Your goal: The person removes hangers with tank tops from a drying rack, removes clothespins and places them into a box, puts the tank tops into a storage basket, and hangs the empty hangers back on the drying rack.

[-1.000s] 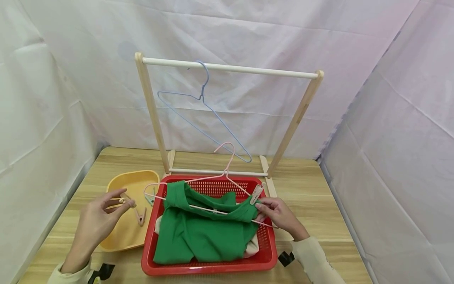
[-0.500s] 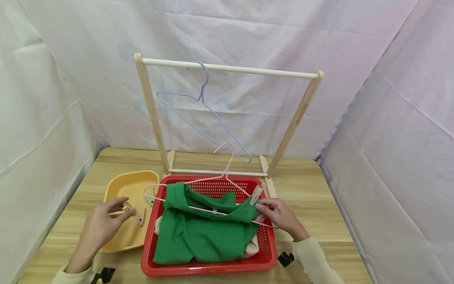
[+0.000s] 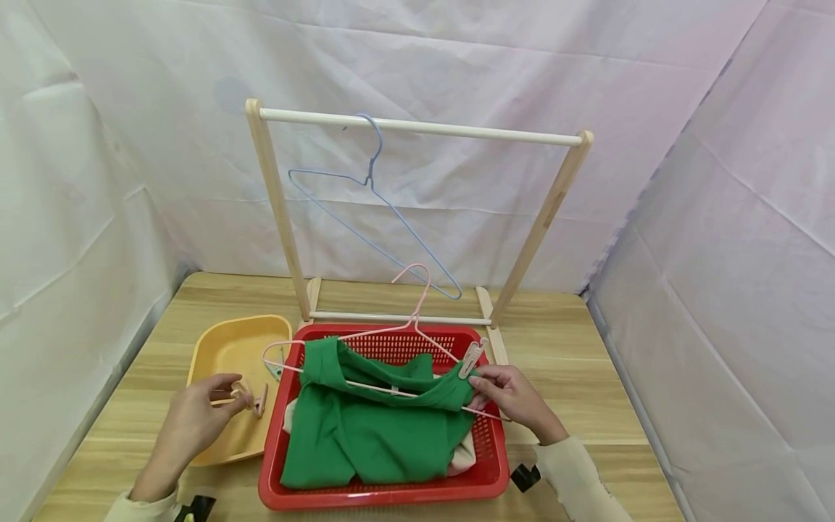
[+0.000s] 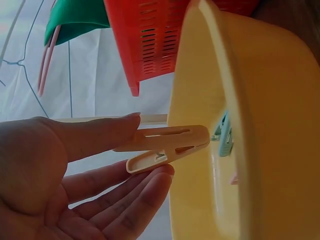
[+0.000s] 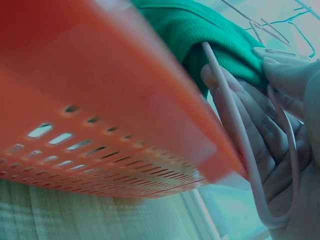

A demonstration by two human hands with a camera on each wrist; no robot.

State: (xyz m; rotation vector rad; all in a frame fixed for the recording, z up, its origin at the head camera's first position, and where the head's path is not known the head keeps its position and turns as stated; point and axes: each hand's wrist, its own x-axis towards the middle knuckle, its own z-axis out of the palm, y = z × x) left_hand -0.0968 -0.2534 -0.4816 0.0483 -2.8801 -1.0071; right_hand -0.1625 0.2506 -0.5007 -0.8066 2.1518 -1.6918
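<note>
Peach clothespin (image 4: 172,137): was pinched in the left hand (image 3: 189,422), thumb and fingertips barely apart, above the yellow tray (image 3: 225,348).
Green garment (image 3: 378,442): lay across the red basket (image 3: 385,497); the right hand (image 3: 515,402) pinched its right corner.
Rack (image 3: 457,130): stood near the table's (image 3: 574,384) back edge.

The peg (image 4: 167,142), tray (image 3: 228,355) and basket (image 3: 385,497) look like smooth plastic, the basket glossy. The shirt (image 3: 372,438) is matt, finely ribbed cloth. The posts (image 3: 540,217) look wooden; the table (image 3: 574,341) shows wood grain.
</note>
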